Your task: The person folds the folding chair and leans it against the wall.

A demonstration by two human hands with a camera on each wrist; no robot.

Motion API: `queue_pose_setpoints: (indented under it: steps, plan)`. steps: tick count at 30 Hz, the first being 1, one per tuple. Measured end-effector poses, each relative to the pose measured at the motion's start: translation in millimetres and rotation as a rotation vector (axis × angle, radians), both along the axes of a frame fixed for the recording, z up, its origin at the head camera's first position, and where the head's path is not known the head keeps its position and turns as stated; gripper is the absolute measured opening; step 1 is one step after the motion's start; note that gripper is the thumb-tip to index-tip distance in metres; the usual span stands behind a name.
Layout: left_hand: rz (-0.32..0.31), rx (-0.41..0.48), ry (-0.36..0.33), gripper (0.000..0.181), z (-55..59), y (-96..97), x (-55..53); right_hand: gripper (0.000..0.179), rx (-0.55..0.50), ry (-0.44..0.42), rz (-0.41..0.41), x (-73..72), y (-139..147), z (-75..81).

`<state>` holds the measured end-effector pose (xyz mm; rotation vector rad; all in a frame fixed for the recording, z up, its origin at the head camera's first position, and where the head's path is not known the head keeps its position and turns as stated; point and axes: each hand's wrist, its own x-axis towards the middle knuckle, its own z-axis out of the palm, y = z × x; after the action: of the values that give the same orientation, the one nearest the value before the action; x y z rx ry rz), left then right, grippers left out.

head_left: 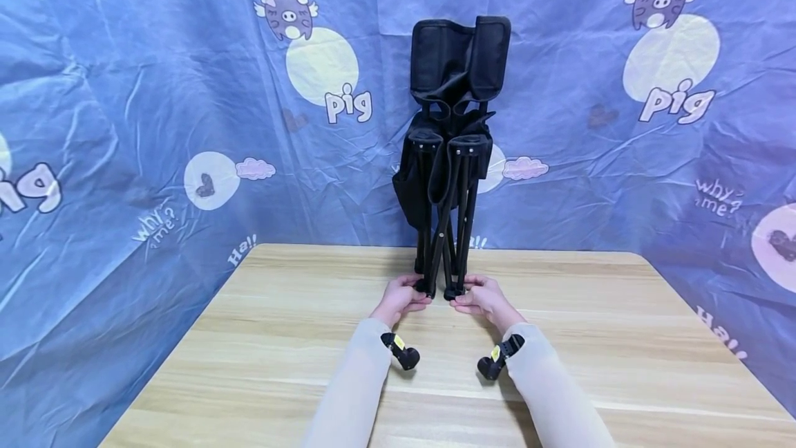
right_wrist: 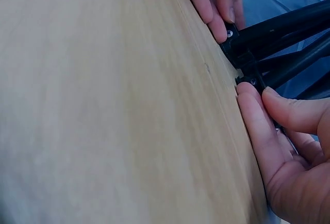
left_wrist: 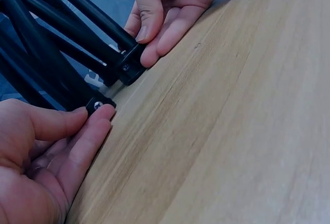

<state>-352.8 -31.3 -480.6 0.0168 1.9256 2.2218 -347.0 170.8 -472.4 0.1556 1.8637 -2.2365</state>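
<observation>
A black folding camp chair (head_left: 441, 64) stands folded and upright at the back of the wooden table, its dark fabric bunched above crossed tube legs. My left hand (head_left: 405, 296) pinches the front left foot (left_wrist: 99, 104) between thumb and fingers. Opposite it, my right hand (head_left: 486, 301) grips the front right foot (right_wrist: 251, 81) the same way, thumb on top and fingers along the tabletop. Screws show on both plastic feet, which sit close together. The rear feet are partly hidden behind the front legs.
The wooden table (head_left: 298, 365) spreads out around the chair and both forearms. Behind it hangs a blue printed cloth (head_left: 155, 75) with pig drawings, close at the table's back edge. Each wrist wears a small black camera (head_left: 407, 357) on a strap.
</observation>
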Motion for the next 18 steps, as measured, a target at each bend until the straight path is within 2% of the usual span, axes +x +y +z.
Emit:
queue_pose_setpoints:
  steps: [8,18]
  plan:
    - [0.057,0.025,0.003,0.051,0.2,1.3,-1.6,0.059,-0.024,0.001,-0.067,-4.2,-6.0,0.5]
    - [0.036,0.065,0.025,0.053,-1.8,2.3,-4.8,0.058,-0.046,0.020,-0.149,-4.6,-7.4,-1.5]
